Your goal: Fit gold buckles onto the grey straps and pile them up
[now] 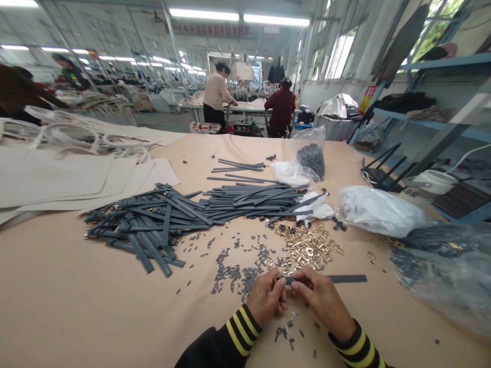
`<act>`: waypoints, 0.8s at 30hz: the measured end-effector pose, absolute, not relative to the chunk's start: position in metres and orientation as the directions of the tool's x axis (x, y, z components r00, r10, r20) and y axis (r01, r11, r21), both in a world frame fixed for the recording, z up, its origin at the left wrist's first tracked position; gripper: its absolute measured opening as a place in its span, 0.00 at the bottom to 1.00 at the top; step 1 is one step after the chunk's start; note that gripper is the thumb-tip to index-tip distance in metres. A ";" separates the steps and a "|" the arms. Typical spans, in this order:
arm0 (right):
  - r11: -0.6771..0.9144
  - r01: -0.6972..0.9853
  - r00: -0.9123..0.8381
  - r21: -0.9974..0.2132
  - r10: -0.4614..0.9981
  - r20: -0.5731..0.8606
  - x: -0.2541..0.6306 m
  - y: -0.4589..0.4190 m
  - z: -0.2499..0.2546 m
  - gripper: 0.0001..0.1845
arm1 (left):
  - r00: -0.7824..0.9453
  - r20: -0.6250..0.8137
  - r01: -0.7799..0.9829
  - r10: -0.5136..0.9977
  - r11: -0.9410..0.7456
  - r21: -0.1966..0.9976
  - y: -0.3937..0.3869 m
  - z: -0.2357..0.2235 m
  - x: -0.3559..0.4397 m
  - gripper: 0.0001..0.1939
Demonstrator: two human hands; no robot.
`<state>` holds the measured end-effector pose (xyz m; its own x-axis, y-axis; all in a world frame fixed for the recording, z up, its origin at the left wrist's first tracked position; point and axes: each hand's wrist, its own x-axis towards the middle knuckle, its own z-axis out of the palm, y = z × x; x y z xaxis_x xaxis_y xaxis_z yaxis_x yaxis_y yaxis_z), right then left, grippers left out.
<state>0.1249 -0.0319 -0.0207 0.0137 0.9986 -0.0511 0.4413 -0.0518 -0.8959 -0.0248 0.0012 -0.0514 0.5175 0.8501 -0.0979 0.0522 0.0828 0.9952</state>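
My left hand and my right hand meet low in the middle, both pinched on one end of a grey strap that sticks out to the right. Something small sits between my fingertips; I cannot make it out. Just beyond my hands lies a heap of gold buckles. Several small grey loops are scattered left of it. Two piles of grey straps lie further back.
Clear bags of parts stand on the right of the beige table. Beige sheets and white handles lie at the left. Other people work at tables far behind. Blue shelves stand right.
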 end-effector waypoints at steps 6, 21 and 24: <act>-0.031 0.464 0.040 -0.885 0.999 -0.014 0.116 -0.030 -0.020 0.05 | 0.516 -0.096 0.031 0.852 0.093 0.995 0.000 -0.051 -0.023 0.13; -0.221 -0.007 -0.030 -0.975 0.975 -0.220 0.111 -0.022 -0.032 0.11 | 0.462 -0.148 0.017 0.874 0.158 0.987 0.002 -0.052 -0.022 0.19; -0.178 0.057 -0.017 -0.982 0.984 -0.179 0.104 -0.019 -0.025 0.09 | 0.460 -0.164 -0.021 0.873 0.195 0.980 0.001 -0.052 -0.021 0.20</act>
